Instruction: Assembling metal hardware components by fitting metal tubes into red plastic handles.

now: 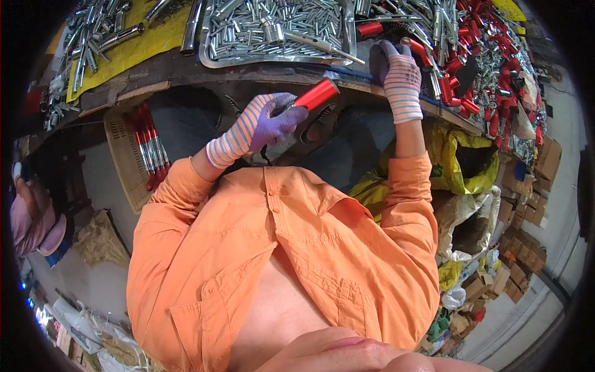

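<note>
My left hand (271, 122), in a striped glove with purple palm and fingers, is closed around a bright red cylinder (317, 94). The cylinder points up and to the right, held above my lap in front of the bench edge. My right hand (400, 73), gloved the same way, rests at the bench edge with its fingers apart. Its fingertips are dark and partly hidden, and I make out nothing in them. Close beside its knuckles lies another red cylinder (416, 51). To its left stands a metal tray (279, 62) heaped with small silvery pins and rods.
Silvery tubes (121, 38) lie on a yellow sheet (162, 34) at the left. Red and metal parts (462, 59) pile up at the right. Below are a crate (121, 155) with red-and-silver tools, yellow sacks (474, 161) and cardboard boxes (524, 248). Another person (37, 214) is at far left.
</note>
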`<act>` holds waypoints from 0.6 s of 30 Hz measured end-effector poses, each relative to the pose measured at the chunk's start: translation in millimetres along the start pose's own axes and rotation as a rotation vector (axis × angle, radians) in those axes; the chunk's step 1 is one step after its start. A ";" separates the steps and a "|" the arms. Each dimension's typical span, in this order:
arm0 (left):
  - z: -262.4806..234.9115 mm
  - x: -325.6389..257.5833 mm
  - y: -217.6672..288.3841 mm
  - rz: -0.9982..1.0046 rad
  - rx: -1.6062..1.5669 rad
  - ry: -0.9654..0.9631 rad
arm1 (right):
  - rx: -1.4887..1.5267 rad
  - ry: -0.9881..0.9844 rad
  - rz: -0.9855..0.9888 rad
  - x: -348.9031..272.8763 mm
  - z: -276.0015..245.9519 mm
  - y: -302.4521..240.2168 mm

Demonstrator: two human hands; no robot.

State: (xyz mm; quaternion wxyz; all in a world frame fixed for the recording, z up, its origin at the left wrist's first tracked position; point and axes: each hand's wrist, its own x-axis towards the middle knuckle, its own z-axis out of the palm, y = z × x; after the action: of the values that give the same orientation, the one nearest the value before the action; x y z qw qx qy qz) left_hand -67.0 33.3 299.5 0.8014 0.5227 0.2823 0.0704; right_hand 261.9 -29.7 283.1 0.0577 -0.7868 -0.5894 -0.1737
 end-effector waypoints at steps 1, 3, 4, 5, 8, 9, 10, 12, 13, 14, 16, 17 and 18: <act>1.8 -0.2 0.3 -0.034 0.005 0.002 | -0.039 0.036 -0.057 5.8 -1.1 1.7; 4.9 -0.3 1.0 -0.060 0.058 0.018 | 0.161 0.165 -0.042 16.4 -9.3 10.2; 6.1 -2.8 0.2 -0.093 0.110 0.045 | 0.280 0.253 -0.058 23.5 -16.5 9.0; 7.6 -1.5 0.0 -0.019 0.177 0.060 | 0.257 0.319 -0.033 30.0 -2.9 19.7; 11.7 6.4 8.4 -0.133 0.169 0.121 | 0.601 0.554 0.157 38.4 -19.6 9.2; 10.5 12.3 3.6 -0.034 0.249 0.178 | 0.606 0.648 0.128 38.2 -23.6 15.4; 7.4 16.6 -1.5 0.063 0.330 0.229 | 0.615 0.386 0.082 28.9 -54.0 15.6; 3.7 23.1 4.0 0.146 0.530 0.241 | 1.526 0.367 0.418 -5.5 -75.8 -68.5; 1.0 19.0 4.7 0.155 0.638 0.277 | 0.820 0.217 -0.004 -16.7 -68.9 -87.2; 1.3 17.3 4.1 0.172 0.738 0.281 | 1.343 0.119 0.179 -33.0 -65.4 -121.6; -1.1 14.3 1.1 0.213 0.778 0.266 | 1.590 -0.219 0.503 -31.0 -82.9 -120.2; 0.0 13.1 0.4 0.227 0.757 0.254 | 1.739 -0.266 0.603 -37.6 -73.6 -120.6; 1.1 11.2 0.2 0.242 0.736 0.243 | 1.628 -0.190 0.530 -47.0 -70.6 -125.6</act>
State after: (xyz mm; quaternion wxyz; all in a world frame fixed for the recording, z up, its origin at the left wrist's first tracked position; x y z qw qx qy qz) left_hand -57.1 37.1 295.8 0.5074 0.7920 0.3178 0.1199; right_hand 116.8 -55.8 318.6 0.5930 -0.6234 -0.3299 0.3885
